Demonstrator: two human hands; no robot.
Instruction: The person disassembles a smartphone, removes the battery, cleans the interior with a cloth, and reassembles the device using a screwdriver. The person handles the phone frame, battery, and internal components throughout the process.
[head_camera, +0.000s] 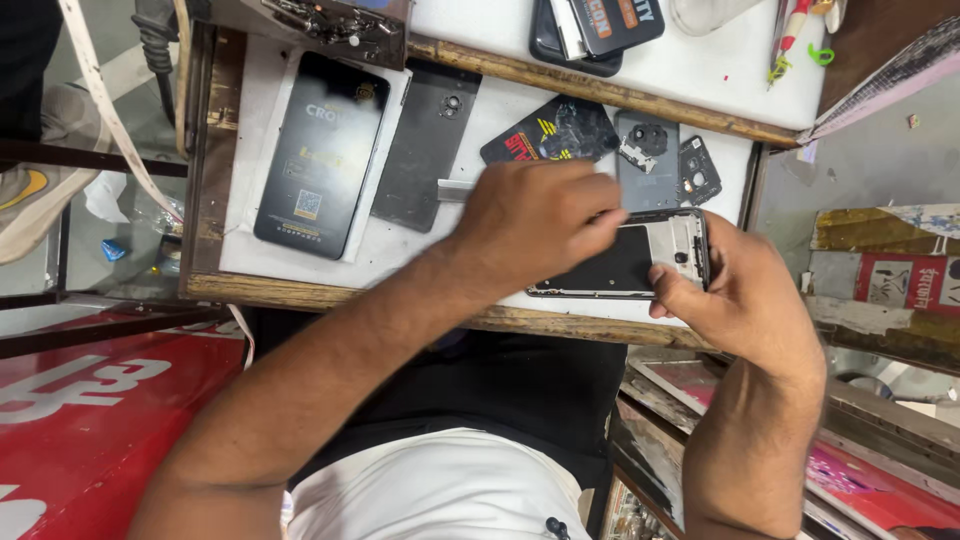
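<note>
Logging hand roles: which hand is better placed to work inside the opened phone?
Probably the left hand: its fingers sit right over the opened phone, while the right hand is busy gripping the phone's end, steadying it.

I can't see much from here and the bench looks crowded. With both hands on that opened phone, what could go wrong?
1. The opened black phone body sits at the wooden bench edge, held only by the right hand; it might slip off.
2. The left hand hides its fingertips, so the exposed inside could be scratched.
3. Small loose grey camera parts lie close by and could be knocked away.
</note>
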